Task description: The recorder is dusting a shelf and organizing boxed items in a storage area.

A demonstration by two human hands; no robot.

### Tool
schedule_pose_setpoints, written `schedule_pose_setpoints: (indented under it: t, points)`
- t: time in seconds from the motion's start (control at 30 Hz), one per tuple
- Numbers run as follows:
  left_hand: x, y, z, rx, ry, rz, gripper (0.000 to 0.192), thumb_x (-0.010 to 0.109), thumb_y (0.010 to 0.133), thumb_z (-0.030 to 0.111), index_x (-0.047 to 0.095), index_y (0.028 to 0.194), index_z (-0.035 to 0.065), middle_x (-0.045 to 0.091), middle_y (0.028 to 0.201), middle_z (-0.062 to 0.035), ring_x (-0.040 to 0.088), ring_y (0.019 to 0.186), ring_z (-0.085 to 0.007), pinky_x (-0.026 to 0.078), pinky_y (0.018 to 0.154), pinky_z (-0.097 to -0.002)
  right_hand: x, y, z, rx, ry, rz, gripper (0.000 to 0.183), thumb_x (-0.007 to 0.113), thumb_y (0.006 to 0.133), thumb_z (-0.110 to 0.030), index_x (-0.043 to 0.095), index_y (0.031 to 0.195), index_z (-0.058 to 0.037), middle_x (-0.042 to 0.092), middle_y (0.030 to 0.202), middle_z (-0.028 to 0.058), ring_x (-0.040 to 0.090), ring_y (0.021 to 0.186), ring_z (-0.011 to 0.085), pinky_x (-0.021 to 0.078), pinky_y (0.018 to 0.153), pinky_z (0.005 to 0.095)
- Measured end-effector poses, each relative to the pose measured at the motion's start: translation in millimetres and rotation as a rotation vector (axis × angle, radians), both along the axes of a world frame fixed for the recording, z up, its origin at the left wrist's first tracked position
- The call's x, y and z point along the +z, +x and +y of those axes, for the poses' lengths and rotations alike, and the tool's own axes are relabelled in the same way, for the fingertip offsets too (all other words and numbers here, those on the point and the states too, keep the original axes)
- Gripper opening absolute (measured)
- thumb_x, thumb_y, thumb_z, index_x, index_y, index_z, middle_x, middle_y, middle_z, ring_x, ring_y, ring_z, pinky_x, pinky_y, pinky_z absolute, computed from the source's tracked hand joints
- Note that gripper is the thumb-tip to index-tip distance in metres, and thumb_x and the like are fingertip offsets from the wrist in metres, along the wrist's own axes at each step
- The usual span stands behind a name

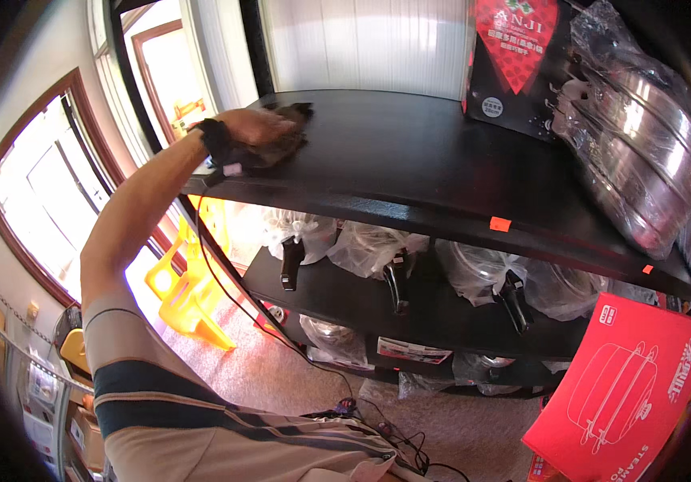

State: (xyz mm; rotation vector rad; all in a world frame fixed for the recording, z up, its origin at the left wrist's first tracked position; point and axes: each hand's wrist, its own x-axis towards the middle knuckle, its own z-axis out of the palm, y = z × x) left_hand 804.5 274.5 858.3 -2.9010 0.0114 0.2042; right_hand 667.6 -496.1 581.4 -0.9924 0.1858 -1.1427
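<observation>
My left hand [261, 128] reaches to the far left end of the black top shelf [393, 150], pressed on a bunched dark cloth [290, 135] that lies against the shelf's surface. Hand and cloth are slightly blurred. A black band with a cable hanging from it is around the left wrist. My right hand is out of view. Low on the right, a red cardboard box [622, 385] with a drawing of a steamer pot is tilted in front of the shelves; what holds it up is hidden.
A black and red box [514, 66] and plastic-wrapped stacked steel pots [646, 144] stand on the top shelf's right. Bagged pans [375, 247] with black handles fill the shelf below. A yellow plastic chair [192, 289] stands left. Loose black cables [414, 446] run over the floor near my body.
</observation>
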Motion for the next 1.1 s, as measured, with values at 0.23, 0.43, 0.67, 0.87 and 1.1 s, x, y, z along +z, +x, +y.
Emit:
schedule_pose_setpoints:
  t: [0.23, 0.43, 0.67, 0.87, 1.1]
  points:
    - [-24.4, -12.5, -191.9, -0.471, 0.242, -0.373, 0.042, 0.052, 0.091, 0.021, 0.053, 0.128, 0.0008, 0.058, 0.133, -0.0170, 0.056, 0.114, -0.0341, 0.047, 0.097, -0.0544, 1.0, 13.1, 7.2, 0.077, -0.024, 0.021, 0.060, 0.055, 0.098, -0.047, 0.048, 0.144, -0.0101, 0.046, 0.150, 0.0132, 0.043, 0.137, 0.0293, 0.0315, 0.115, 0.0466]
    - [-29.0, -33.7, -260.7, -0.190, -0.117, -0.487, 0.036, 0.044, 0.103, 0.029, 0.062, 0.127, 0.0101, 0.060, 0.123, -0.0136, 0.054, 0.117, -0.0353, 0.047, 0.097, -0.0545, 0.2, 23.9, 20.3, 0.161, -0.028, 0.014, 0.060, 0.055, 0.098, -0.047, 0.048, 0.145, -0.0108, 0.045, 0.150, 0.0131, 0.043, 0.137, 0.0293, 0.0315, 0.116, 0.0467]
    - [-31.4, -37.5, -211.3, -0.430, -0.128, -0.510, 0.038, 0.042, 0.105, 0.031, 0.062, 0.128, 0.0103, 0.060, 0.125, -0.0117, 0.053, 0.120, -0.0328, 0.044, 0.101, -0.0471, 2.0, 27.9, 33.5, 0.195, -0.052, 0.011, 0.060, 0.054, 0.098, -0.047, 0.047, 0.145, -0.0115, 0.045, 0.151, 0.0130, 0.043, 0.137, 0.0292, 0.0314, 0.116, 0.0468]
    - [-50.3, -62.7, -49.2, -0.521, -0.056, -0.640, 0.035, 0.045, 0.101, 0.022, 0.061, 0.125, 0.0010, 0.058, 0.135, -0.0152, 0.052, 0.126, -0.0336, 0.042, 0.104, -0.0431, 2.4, 26.6, 37.8, 0.202, -0.057, 0.003, 0.060, 0.054, 0.098, -0.047, 0.047, 0.146, -0.0122, 0.044, 0.151, 0.0129, 0.043, 0.137, 0.0292, 0.0314, 0.116, 0.0468]
    - [-6.9, -114.1, 20.9, 0.398, -0.161, -0.259, 0.046, 0.034, 0.105, 0.026, 0.054, 0.135, -0.0026, 0.056, 0.138, -0.0209, 0.053, 0.127, -0.0350, 0.040, 0.111, -0.0411, -0.6, 25.3, 40.3, 0.184, -0.066, -0.001, 0.059, 0.054, 0.098, -0.047, 0.046, 0.146, -0.0129, 0.044, 0.152, 0.0127, 0.042, 0.138, 0.0292, 0.0314, 0.116, 0.0469]
